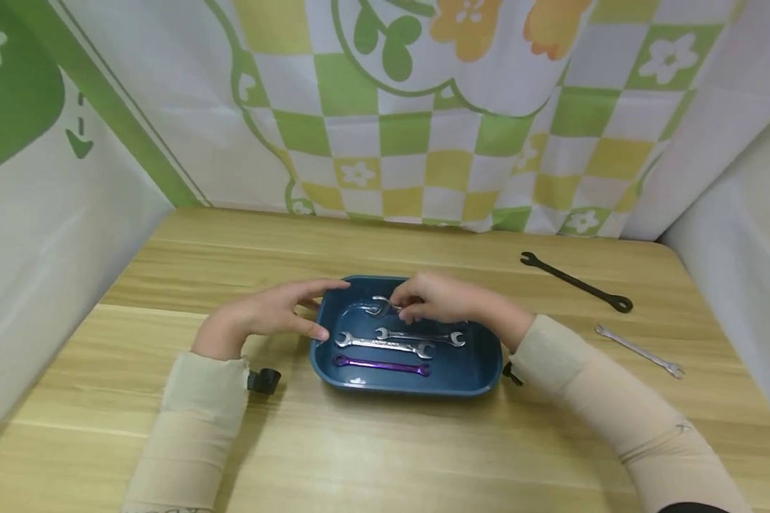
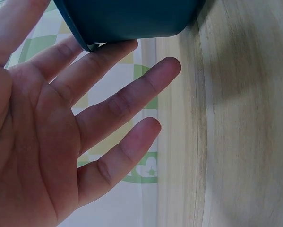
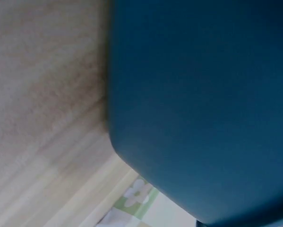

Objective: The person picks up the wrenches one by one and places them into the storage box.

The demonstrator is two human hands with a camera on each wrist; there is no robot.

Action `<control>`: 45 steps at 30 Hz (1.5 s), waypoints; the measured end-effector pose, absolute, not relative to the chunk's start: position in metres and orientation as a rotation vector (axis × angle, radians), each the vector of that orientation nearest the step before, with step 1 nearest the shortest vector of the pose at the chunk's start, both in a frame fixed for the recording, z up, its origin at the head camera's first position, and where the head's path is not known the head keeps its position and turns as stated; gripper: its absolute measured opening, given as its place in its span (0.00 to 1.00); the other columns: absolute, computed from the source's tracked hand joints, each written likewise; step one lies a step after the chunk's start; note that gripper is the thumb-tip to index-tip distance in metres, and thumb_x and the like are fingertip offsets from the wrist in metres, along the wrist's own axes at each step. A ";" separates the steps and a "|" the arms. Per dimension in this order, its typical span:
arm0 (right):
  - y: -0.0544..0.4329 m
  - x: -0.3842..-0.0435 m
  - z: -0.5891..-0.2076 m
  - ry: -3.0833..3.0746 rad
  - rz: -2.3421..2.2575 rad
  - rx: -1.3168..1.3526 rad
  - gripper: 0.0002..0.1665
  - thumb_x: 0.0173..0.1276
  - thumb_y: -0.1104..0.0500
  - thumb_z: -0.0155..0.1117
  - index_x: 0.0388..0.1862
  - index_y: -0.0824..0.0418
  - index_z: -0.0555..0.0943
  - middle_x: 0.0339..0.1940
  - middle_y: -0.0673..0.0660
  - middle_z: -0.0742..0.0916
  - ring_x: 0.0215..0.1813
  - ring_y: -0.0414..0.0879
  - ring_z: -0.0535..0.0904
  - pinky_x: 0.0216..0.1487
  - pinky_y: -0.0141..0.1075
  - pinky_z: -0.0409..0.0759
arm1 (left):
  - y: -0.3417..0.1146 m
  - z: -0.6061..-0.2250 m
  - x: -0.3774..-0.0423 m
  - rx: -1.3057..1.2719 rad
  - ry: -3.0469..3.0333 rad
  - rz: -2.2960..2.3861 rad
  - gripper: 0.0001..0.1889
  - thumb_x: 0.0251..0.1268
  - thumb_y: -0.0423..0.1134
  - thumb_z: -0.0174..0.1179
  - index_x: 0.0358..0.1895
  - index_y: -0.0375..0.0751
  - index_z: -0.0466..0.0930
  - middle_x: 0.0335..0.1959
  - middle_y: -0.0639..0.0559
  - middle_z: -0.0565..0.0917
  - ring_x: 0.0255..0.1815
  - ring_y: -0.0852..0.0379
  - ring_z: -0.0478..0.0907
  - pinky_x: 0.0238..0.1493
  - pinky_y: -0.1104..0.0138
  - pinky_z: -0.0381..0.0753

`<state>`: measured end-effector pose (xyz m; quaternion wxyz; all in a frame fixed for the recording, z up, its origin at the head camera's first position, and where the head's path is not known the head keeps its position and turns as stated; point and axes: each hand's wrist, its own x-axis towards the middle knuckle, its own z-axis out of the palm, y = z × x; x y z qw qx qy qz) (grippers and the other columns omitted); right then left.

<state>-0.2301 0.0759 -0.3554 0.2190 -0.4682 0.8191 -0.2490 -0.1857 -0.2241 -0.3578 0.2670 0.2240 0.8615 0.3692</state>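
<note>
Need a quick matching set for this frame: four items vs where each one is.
Items:
1. purple wrench
2. black wrench
3. left hand
4. right hand

Places:
A. bare table, far right, near the curtain
B. nearest row inside the tray
C. over the tray's far side, pinching a silver wrench
D. at the tray's left rim, fingers straight

Pairs: 1-B, 2-A, 3-D, 4-C

Left hand (image 1: 263, 317) flat, fingers spread — right hand (image 1: 439, 299) curled in a pinch, both forearms extended.
</note>
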 end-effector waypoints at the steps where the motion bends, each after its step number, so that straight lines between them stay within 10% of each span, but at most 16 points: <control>1: 0.076 -0.230 -0.357 2.268 -0.688 -1.287 0.08 0.71 0.67 0.61 0.46 0.65 0.84 0.29 0.53 0.86 0.32 0.38 0.79 0.37 0.29 0.79 | -0.224 -0.358 -0.186 0.597 2.323 0.997 0.43 0.62 0.44 0.70 0.78 0.55 0.56 0.77 0.41 0.62 0.72 0.33 0.65 0.69 0.38 0.64; 45: 0.076 -0.209 -0.375 2.457 -0.353 -1.317 0.22 0.68 0.60 0.68 0.61 0.61 0.81 0.43 0.53 0.81 0.41 0.41 0.76 0.47 0.34 0.80 | -0.225 -0.359 -0.186 0.625 2.330 1.001 0.43 0.62 0.44 0.70 0.78 0.53 0.56 0.79 0.43 0.59 0.73 0.32 0.64 0.69 0.38 0.64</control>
